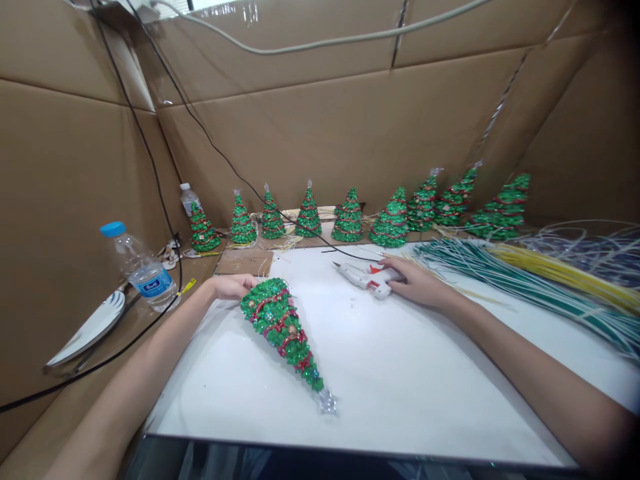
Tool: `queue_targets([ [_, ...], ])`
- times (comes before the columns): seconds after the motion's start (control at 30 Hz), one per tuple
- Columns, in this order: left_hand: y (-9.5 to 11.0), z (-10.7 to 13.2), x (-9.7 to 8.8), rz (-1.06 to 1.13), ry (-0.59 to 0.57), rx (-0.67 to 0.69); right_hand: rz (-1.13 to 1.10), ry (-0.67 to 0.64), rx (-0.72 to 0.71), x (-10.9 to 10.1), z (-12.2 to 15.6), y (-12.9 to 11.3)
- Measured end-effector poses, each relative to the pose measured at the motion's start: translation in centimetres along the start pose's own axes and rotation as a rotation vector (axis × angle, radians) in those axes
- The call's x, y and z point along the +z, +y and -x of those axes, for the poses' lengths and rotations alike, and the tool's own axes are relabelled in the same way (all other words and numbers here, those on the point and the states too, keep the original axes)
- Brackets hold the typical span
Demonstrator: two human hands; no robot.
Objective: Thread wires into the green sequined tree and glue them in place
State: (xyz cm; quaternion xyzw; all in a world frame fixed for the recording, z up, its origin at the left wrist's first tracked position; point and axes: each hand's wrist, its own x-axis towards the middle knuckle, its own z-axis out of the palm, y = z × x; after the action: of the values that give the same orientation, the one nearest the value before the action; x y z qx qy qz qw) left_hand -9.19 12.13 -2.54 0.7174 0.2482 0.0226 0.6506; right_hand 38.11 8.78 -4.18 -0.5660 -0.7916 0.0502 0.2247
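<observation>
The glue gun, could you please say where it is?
In the head view, the glue gun is right of centre, touching the fingers of the right hand, nearer than the row of green trees.

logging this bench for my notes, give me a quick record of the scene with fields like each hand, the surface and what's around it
left hand: at the wide base of the decorated tree, fingers partly hidden
tree: lying tip toward the near edge, clear star on the tip
right hand: around the handle of the glue gun, nozzle pointing left
surface: white tabletop
back row: nine green trees, upright or leaning
right side: green strands and yellow strands
left side: blue-capped bottle
</observation>
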Motion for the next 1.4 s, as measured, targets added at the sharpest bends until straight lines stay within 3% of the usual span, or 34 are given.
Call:
queue_targets([
  [1.4,0.36,0.01,0.28,0.02,0.007,0.009,0.026,0.017,0.003,-0.02,0.02,-0.17],
])
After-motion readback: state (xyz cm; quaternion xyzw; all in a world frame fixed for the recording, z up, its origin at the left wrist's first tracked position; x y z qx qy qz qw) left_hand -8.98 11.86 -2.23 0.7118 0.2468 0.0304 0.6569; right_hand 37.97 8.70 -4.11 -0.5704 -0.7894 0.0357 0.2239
